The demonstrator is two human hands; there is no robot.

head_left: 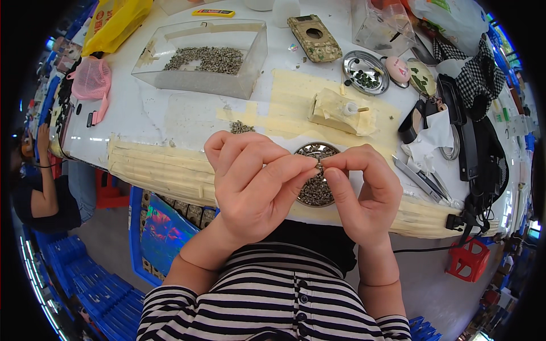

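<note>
Both my hands meet over a round metal dish point(316, 196) filled with small metal parts. My left hand point(250, 182) is closed in a pinch, thumb against forefinger. My right hand point(367, 193) pinches too, its fingertips nearly touching the left ones. Whatever sits between the fingertips is too small to make out. Just beyond my left hand lies a little pile of metal parts point(242, 127) on the table. Farther back stands a clear plastic box point(253, 74) with a heap of similar metal parts point(207, 59) in it.
A tape-wrapped block point(341, 113) with a small peg stands beyond the dish. Behind it are a camouflage-patterned phone case point(314, 40) and a metal plate with dark green pieces point(369, 68). Tweezers point(418, 179) lie at right. A pink mesh basket point(91, 79) is far left; another person point(48, 193) sits there.
</note>
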